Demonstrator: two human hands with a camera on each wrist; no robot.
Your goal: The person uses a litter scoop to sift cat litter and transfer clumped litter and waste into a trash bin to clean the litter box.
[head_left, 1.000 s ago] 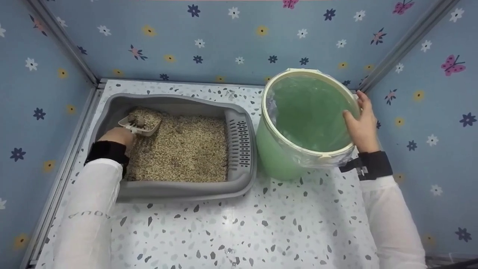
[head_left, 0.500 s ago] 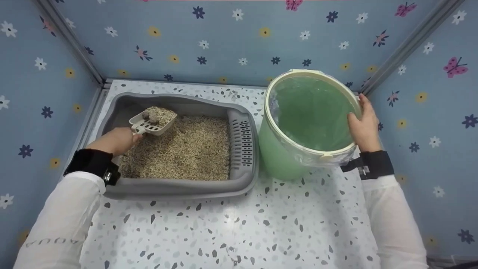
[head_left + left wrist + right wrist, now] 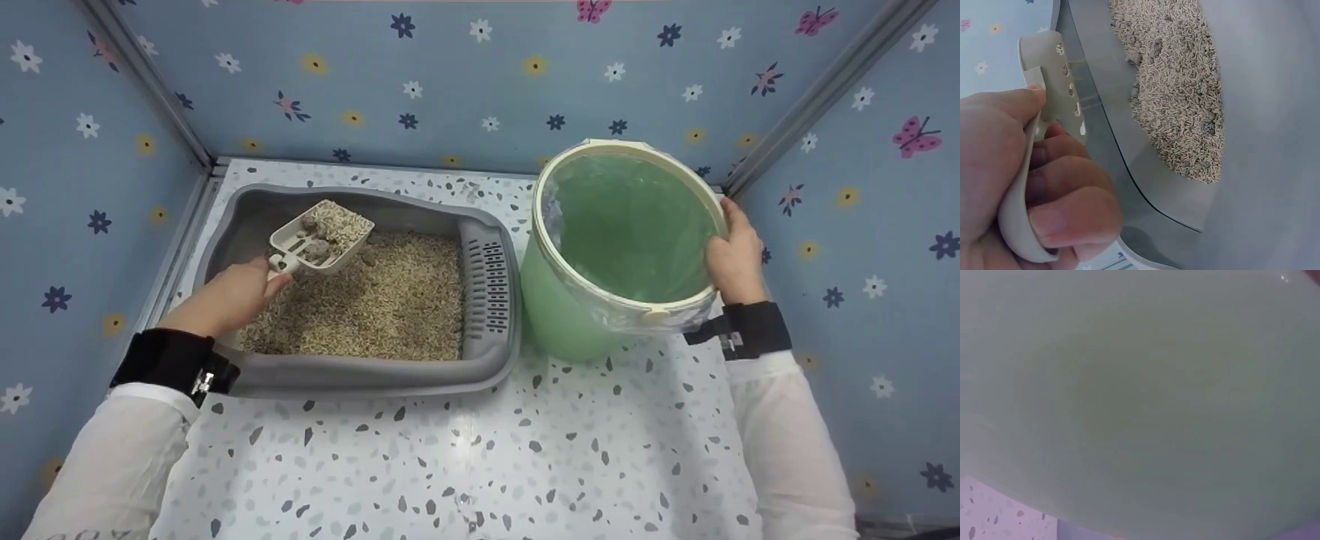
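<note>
In the head view my left hand (image 3: pixel 232 296) grips the handle of a white slotted litter scoop (image 3: pixel 351 259), raised over the left part of a grey litter box (image 3: pixel 375 373). Several greyish clumps (image 3: pixel 318 248) and some loose pellets lie in the scoop. The left wrist view shows my fingers curled round the scoop's handle (image 3: pixel 1013 216). Pellet litter (image 3: pixel 397 300) covers the box floor. On the right, my right hand (image 3: pixel 736 259) holds the rim of a green trash bin (image 3: pixel 562 311), thumb at the cream rim ring and fingers outside. The bin's green wall (image 3: pixel 1140 405) fills most of the right wrist view.
A clear liner bag (image 3: pixel 622 321) hangs over the bin's rim. Bin and litter box stand side by side on a white speckled surface (image 3: pixel 465 457). Blue flowered panels (image 3: pixel 450 90) enclose the back and both sides. A few darker clumps (image 3: pixel 1207 127) lie among the litter.
My left hand has lifted the scoop up from the litter and moved it rightward, levelling it with its load. The right hand stays at the bin's rim, its thumb shifting slightly outward.
</note>
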